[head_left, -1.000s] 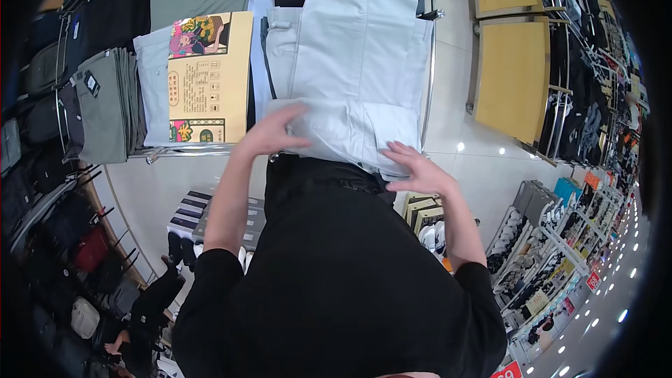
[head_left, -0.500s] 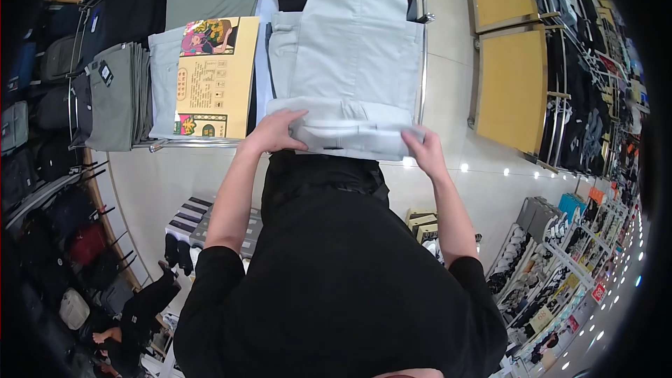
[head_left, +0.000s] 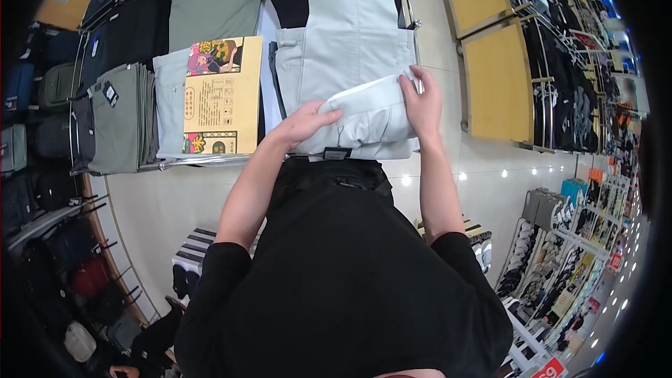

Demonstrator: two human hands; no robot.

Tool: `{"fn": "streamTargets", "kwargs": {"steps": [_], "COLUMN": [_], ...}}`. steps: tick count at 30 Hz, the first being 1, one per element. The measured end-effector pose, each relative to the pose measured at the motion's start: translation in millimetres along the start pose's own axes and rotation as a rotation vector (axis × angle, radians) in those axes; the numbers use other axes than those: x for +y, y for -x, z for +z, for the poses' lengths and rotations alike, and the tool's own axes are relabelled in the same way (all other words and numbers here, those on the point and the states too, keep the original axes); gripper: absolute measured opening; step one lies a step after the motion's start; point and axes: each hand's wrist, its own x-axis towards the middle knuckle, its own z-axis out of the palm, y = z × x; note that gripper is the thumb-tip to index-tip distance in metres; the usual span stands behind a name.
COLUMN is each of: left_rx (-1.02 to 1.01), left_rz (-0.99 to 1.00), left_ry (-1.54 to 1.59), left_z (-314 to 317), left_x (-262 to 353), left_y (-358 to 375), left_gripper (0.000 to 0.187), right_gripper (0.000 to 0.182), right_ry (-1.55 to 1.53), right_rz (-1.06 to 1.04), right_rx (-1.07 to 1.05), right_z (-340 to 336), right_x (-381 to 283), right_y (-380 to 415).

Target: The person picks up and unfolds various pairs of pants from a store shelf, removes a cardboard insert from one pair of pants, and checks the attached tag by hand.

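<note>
Pale grey trousers (head_left: 357, 56) lie lengthwise on the display rack in front of me, their near end folded over. My left hand (head_left: 311, 124) is closed on the left corner of the folded waist part, with the thumb on top. At the opposite corner my right hand (head_left: 424, 103) pinches the same edge, fingers beyond it and thumb on the near side. Between the hands the waistband (head_left: 371, 91) slants up to the right, and the cloth below it is creased. A black tag (head_left: 337, 153) hangs at the trousers' near edge.
To the left, a yellow printed cardboard piece (head_left: 222, 98) rests on folded trousers, beside stacked grey-green trousers (head_left: 119, 119). A metal rail (head_left: 203, 160) edges the rack. Yellow panels (head_left: 493, 87) stand across the aisle. Behind me are shoe racks (head_left: 532, 252) and a person (head_left: 150, 343) at lower left.
My right hand has moved up and away from me with its corner of the trousers, tilting the waistband. My left hand has shifted slightly right. The black tag now shows more fully.
</note>
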Motion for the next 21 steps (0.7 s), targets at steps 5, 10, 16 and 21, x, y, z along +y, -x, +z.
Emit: {"fn": "streamTargets", "kwargs": {"steps": [5,10,16,21], "left_rx": [0.059,0.063,0.027,-0.003], "left_rz": [0.005,0.089,0.086,0.101], "left_ry": [0.21,0.052,-0.099,-0.133], "left_z": [4.7,6.2,-4.1,-13.8], "left_x": [17.8,33.2,42.1,38.3], "left_y": [-19.4,-26.9,-25.5,-21.1], "left_gripper": [0.038,0.035,0.032,0.032], "right_gripper": [0.024,0.026,0.024,0.045], "right_ry": [-0.407,-0.66,-1.144,-1.484], "right_rz": [0.378,0.479,0.746,0.777], "right_rx": [-0.299,-0.256,-0.789,-0.65], "right_z": [0.9,58.0,26.2,3.7], "right_x": [-37.9,-36.1,-64.9,-98.8], "right_y": [71.6,110.6,86.6,65.3]}}
